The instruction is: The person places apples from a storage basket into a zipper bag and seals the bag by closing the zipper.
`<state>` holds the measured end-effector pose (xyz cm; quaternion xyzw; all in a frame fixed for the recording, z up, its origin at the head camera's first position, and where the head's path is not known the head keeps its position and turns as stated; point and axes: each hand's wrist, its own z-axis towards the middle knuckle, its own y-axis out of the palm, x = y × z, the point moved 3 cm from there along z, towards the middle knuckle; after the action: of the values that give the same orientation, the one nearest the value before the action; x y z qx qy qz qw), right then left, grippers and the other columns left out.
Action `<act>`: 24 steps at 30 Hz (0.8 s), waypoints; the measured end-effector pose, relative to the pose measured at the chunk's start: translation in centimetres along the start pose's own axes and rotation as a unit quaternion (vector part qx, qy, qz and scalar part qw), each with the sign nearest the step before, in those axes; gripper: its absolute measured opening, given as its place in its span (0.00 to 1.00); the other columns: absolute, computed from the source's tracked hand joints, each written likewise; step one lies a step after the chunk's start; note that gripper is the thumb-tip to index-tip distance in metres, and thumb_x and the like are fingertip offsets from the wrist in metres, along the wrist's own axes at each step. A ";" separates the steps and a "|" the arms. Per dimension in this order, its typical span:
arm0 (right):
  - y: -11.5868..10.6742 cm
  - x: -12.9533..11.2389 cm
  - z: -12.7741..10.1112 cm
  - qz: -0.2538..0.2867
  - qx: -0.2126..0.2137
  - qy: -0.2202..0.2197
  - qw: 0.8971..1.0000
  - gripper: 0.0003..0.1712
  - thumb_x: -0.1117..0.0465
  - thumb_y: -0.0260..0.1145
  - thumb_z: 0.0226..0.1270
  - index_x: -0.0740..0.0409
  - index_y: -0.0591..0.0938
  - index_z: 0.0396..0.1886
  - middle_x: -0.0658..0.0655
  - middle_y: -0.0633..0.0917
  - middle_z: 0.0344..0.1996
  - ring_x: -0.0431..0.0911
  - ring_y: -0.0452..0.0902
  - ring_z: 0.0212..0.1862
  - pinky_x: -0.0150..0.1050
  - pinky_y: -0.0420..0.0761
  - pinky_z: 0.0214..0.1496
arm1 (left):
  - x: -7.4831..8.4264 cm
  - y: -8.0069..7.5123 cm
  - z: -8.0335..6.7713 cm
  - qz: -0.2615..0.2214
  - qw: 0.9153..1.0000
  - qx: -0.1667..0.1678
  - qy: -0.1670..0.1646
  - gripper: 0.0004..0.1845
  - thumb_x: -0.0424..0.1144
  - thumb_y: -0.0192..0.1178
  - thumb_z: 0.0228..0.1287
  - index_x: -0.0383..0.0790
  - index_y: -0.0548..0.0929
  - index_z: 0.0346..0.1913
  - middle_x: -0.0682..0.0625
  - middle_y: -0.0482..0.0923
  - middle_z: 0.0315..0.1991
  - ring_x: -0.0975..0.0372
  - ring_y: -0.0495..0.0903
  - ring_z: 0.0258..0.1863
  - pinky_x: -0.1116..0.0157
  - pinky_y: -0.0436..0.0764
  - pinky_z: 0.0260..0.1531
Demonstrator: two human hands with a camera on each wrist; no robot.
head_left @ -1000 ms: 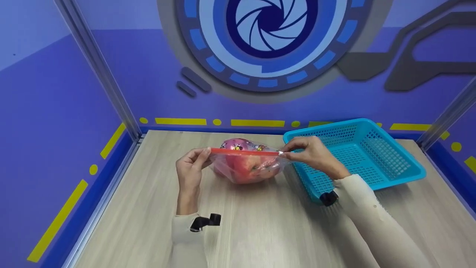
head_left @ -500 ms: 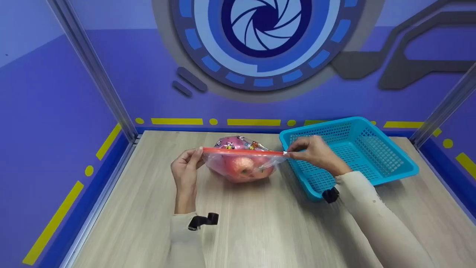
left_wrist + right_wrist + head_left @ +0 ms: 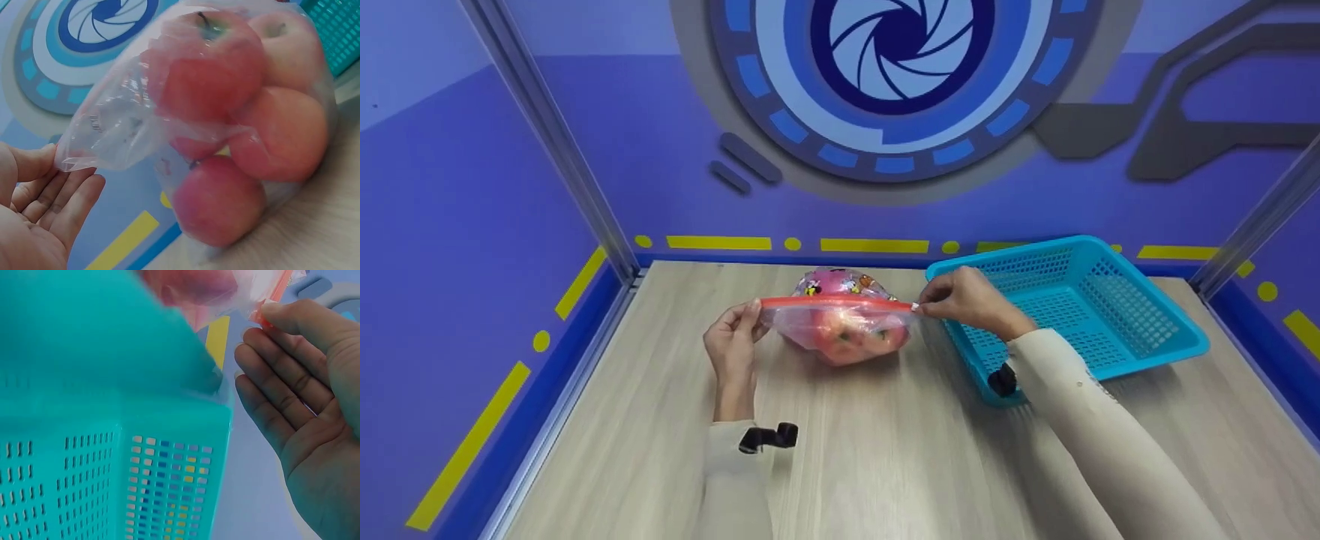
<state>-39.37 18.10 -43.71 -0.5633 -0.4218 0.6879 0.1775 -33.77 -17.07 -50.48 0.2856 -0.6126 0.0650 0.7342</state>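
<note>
A clear zip bag (image 3: 795,326) with a red zip strip (image 3: 840,300) and cartoon prints on its back holds several red apples (image 3: 855,337). It sits on the table. The left hand (image 3: 733,341) pinches the strip's left end between thumb and fingers; in the left wrist view the thumb presses the bag's corner (image 3: 73,160) against the fingers. The right hand (image 3: 967,298) pinches the strip's right end at a small white slider (image 3: 915,307). In the right wrist view its thumb and index finger meet there, the other fingers extended loosely. Bag and apples (image 3: 281,132) hang close before the left palm.
A turquoise perforated basket (image 3: 1147,364) stands at the right, its near-left rim under the right forearm and close to the bag. Blue printed panels (image 3: 675,165) wall the wooden table (image 3: 870,450) at the back and sides.
The strip was stretched wider half a second ago; the right hand has since come left with the slider. The left hand keeps its pinch. The apples and bag have shifted slightly.
</note>
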 end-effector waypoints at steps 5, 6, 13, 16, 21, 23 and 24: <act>0.6 -0.6 0.9 -0.005 -0.016 -0.012 1.000 0.05 0.63 0.81 0.64 0.57 0.94 0.39 0.51 0.91 0.34 0.49 0.80 0.37 0.44 0.88 0.44 | -1.3 -0.3 0.8 -0.012 1.000 0.004 -0.027 0.11 0.33 0.69 0.73 0.23 0.87 0.42 0.42 0.88 0.34 0.60 0.88 0.32 0.64 0.89 0.37; 0.8 -0.7 1.2 -0.007 -0.018 -0.015 1.000 0.04 0.63 0.81 0.64 0.56 0.94 0.37 0.51 0.91 0.34 0.49 0.80 0.36 0.43 0.88 0.43 | -1.5 -0.3 1.0 -0.012 0.999 0.003 -0.032 0.11 0.34 0.69 0.73 0.23 0.87 0.43 0.42 0.88 0.35 0.60 0.88 0.33 0.64 0.89 0.38; 1.4 -2.2 2.7 -0.001 -0.021 -0.027 0.999 0.02 0.63 0.78 0.65 0.56 0.93 0.36 0.51 0.90 0.32 0.49 0.80 0.33 0.41 0.87 0.40 | -2.6 -1.3 2.8 -0.017 0.999 0.017 -0.048 0.11 0.33 0.68 0.74 0.23 0.87 0.44 0.42 0.88 0.34 0.59 0.89 0.33 0.63 0.89 0.38; 1.5 -2.5 3.1 0.006 -0.014 -0.020 1.000 0.02 0.63 0.78 0.65 0.56 0.93 0.36 0.51 0.90 0.32 0.49 0.80 0.33 0.41 0.86 0.40 | -2.4 -1.3 3.8 -0.004 0.999 0.022 -0.037 0.11 0.34 0.69 0.74 0.24 0.87 0.45 0.42 0.88 0.35 0.59 0.89 0.34 0.63 0.89 0.39; 1.7 -1.9 3.0 0.018 -0.009 -0.012 1.000 0.02 0.63 0.78 0.65 0.56 0.93 0.37 0.51 0.91 0.32 0.48 0.80 0.33 0.40 0.85 0.39 | -1.7 -1.1 4.9 0.021 0.999 -0.011 -0.024 0.13 0.36 0.69 0.74 0.24 0.87 0.46 0.42 0.89 0.37 0.59 0.90 0.36 0.61 0.89 0.42; 1.7 -1.6 2.7 0.022 -0.015 -0.012 1.000 0.02 0.63 0.78 0.66 0.56 0.93 0.37 0.51 0.91 0.33 0.48 0.79 0.33 0.40 0.85 0.39 | -1.4 -1.4 5.0 0.027 0.998 -0.037 -0.030 0.13 0.35 0.69 0.74 0.24 0.86 0.46 0.43 0.89 0.37 0.59 0.90 0.35 0.61 0.89 0.42; 1.7 -1.4 2.6 0.022 -0.019 -0.011 1.000 0.02 0.63 0.78 0.66 0.56 0.93 0.37 0.50 0.91 0.33 0.48 0.79 0.33 0.39 0.85 0.39 | -1.2 -1.7 4.9 0.028 0.998 -0.054 -0.036 0.13 0.35 0.69 0.74 0.24 0.86 0.45 0.43 0.89 0.36 0.59 0.90 0.35 0.61 0.89 0.42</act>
<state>-40.92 15.14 -44.20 -0.5686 -0.4242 0.6894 0.1465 -37.58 -20.61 -51.77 0.2305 -0.6489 0.0427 0.7239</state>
